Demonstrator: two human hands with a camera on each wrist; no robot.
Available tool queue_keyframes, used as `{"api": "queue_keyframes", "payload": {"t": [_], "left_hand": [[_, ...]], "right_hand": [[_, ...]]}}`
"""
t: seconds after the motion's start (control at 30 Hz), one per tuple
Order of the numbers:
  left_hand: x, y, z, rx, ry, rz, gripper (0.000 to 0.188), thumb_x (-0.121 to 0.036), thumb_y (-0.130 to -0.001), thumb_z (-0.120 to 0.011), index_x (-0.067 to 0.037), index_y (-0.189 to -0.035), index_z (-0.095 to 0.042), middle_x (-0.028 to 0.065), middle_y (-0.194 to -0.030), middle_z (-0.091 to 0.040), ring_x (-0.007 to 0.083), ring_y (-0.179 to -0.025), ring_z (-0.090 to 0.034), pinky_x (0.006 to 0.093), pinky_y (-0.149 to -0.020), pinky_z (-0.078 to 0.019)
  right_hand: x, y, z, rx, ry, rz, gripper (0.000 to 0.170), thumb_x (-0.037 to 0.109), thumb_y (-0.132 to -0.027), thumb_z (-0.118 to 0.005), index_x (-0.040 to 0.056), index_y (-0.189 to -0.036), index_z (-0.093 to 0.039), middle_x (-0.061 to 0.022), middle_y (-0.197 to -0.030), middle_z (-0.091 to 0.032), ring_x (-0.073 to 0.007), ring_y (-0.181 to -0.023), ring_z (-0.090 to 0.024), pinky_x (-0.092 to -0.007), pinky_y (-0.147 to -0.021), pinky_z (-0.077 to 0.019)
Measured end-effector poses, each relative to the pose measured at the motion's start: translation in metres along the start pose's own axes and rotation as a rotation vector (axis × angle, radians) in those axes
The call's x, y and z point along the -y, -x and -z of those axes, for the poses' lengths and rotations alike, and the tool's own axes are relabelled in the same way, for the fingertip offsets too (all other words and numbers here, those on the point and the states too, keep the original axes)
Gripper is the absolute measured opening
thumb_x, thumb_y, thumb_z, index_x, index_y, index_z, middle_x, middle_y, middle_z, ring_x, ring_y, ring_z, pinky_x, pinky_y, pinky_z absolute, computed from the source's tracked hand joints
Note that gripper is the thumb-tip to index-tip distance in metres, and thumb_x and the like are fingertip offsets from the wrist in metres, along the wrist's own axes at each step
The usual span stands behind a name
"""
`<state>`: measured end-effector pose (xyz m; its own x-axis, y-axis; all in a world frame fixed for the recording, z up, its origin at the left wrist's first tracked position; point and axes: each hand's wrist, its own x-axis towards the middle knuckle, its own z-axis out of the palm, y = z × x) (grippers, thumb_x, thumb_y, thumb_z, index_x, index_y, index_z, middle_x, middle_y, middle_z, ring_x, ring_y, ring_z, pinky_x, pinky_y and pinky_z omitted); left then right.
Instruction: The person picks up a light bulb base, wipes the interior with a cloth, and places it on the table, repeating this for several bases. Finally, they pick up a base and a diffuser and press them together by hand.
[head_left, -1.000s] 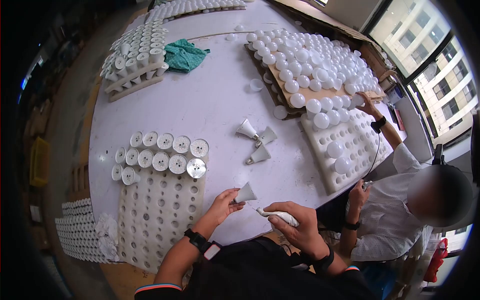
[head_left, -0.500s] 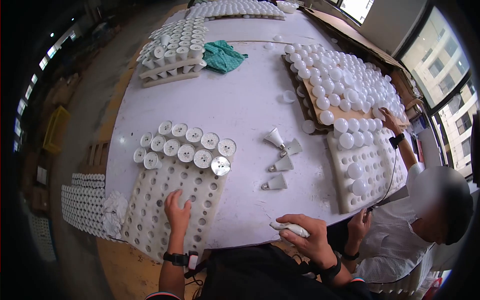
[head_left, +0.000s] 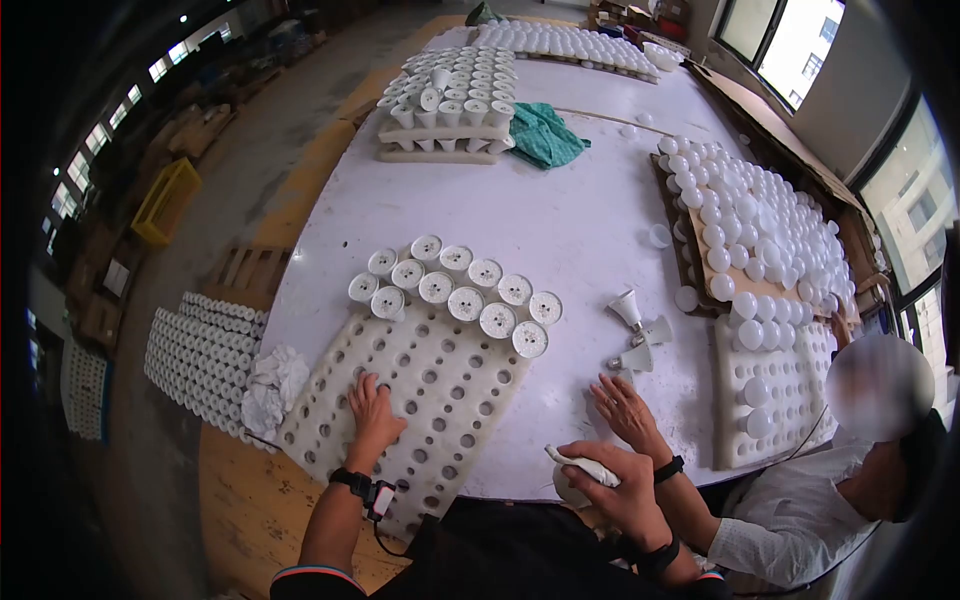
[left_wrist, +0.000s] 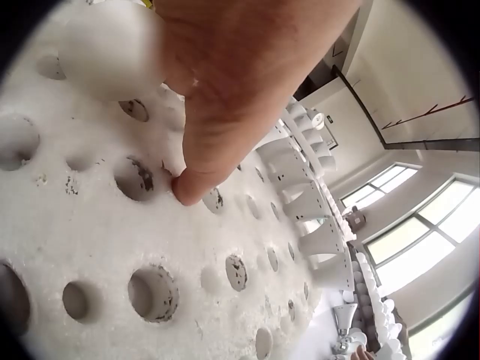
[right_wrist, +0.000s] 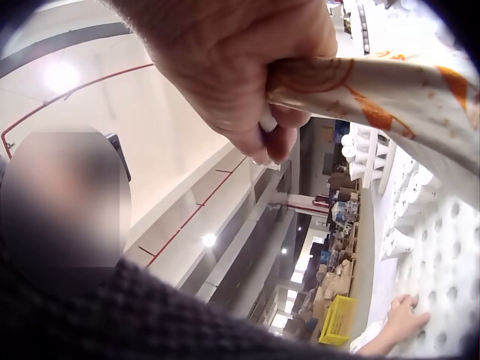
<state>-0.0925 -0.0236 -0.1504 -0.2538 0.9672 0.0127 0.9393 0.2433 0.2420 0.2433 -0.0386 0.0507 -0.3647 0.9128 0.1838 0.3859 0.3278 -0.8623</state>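
Neighbour's hand (head_left: 628, 414) has neared the bulbs (head_left: 632, 358). Cups (head_left: 465, 303) lie beyond the nearer left hand (head_left: 374, 415), fingers apart; right hand (head_left: 630, 492) grips a tube (head_left: 588, 469).

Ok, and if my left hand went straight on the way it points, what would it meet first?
Your left hand would likely meet the white lamp cups at the rows' left end, past open holes in the tray; which cup first is unclear.
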Motion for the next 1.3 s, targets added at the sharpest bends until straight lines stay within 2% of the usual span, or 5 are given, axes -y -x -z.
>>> {"api": "queue_keyframes", "payload": {"t": [0.43,0.73,1.1,1.27,1.3], "left_hand": [[-0.035,0.01,0.083,-0.179,0.089,-0.058,0.038,-0.006,-0.053,-0.065,0.002,-0.088,-0.053,0.0142,-0.117,-0.038,0.032,-0.123,-0.026,0.0457,-0.103,-0.0173],[0.066,-0.035,0.139,-0.039,0.003,-0.295,0.039,-0.003,-0.051,-0.062,-0.001,-0.09,-0.055,0.0143,-0.113,-0.04,0.0323,-0.121,-0.028,0.045,-0.103,-0.017],[0.204,-0.096,0.094,0.115,-0.066,-0.306,0.043,0.005,-0.055,-0.055,-0.002,-0.098,-0.055,0.0148,-0.117,-0.04,0.033,-0.118,-0.032,0.0421,-0.101,-0.0207],[0.145,-0.07,0.1,0.068,0.208,-0.23,0.043,0.005,-0.064,-0.053,-0.002,-0.106,-0.053,0.0147,-0.115,-0.043,0.0294,-0.107,-0.045,0.0368,-0.092,-0.0355],[0.135,-0.064,0.094,0.261,0.427,-0.183,0.044,0.005,-0.066,-0.054,-0.002,-0.109,-0.051,0.0143,-0.113,-0.045,0.027,-0.099,-0.05,0.0348,-0.087,-0.0399]], "right_hand": [[-0.001,-0.013,0.004,0.118,-0.054,-0.06,0.023,0.014,-0.074,-0.068,0.0071,-0.096,-0.064,-0.0079,-0.088,-0.065,-0.0199,-0.078,-0.064,-0.0271,-0.068,-0.0488],[0.01,-0.023,-0.03,-0.065,-0.041,-0.097,0.022,0.016,-0.075,-0.068,0.0067,-0.094,-0.064,-0.009,-0.085,-0.065,-0.0212,-0.076,-0.063,-0.0277,-0.068,-0.0487],[0.045,-0.051,-0.121,-0.23,0.016,-0.232,0.024,0.008,-0.073,-0.068,0.0084,-0.097,-0.063,-0.0085,-0.085,-0.065,-0.0181,-0.072,-0.064,-0.0252,-0.063,-0.0492],[0.048,-0.069,-0.138,-0.209,0.09,-0.188,0.027,0.005,-0.071,-0.068,0.0111,-0.098,-0.064,-0.0074,-0.077,-0.064,-0.0178,-0.064,-0.061,-0.0256,-0.057,-0.0476],[0.048,-0.073,-0.14,-0.201,0.092,-0.196,0.027,0.005,-0.071,-0.068,0.0111,-0.098,-0.064,-0.0074,-0.077,-0.064,-0.0178,-0.064,-0.061,-0.0256,-0.057,-0.0476]]}}
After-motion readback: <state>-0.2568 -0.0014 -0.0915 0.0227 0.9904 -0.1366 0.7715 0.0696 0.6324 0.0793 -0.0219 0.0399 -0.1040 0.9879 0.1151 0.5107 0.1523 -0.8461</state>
